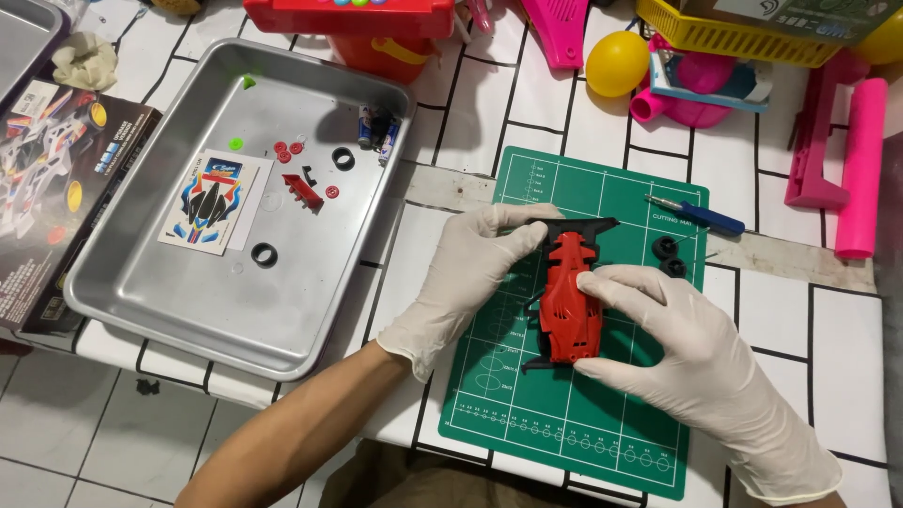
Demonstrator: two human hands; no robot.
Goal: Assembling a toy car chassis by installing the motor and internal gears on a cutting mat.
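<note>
While both gloved hands, left hand (470, 273) and right hand (691, 353), grip the red toy car body (569, 301) over the green cutting mat (564, 414), wheels look unfitted: black tires (670, 254) sit beside it, more parts in the metal tray (141, 301).

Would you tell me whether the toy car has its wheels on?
Off: two black tyres lie loose on the green mat beside the red car.

Hobby workbench, green cutting mat (527, 414), metal parts tray (141, 301), screwdriver (701, 215)
</note>
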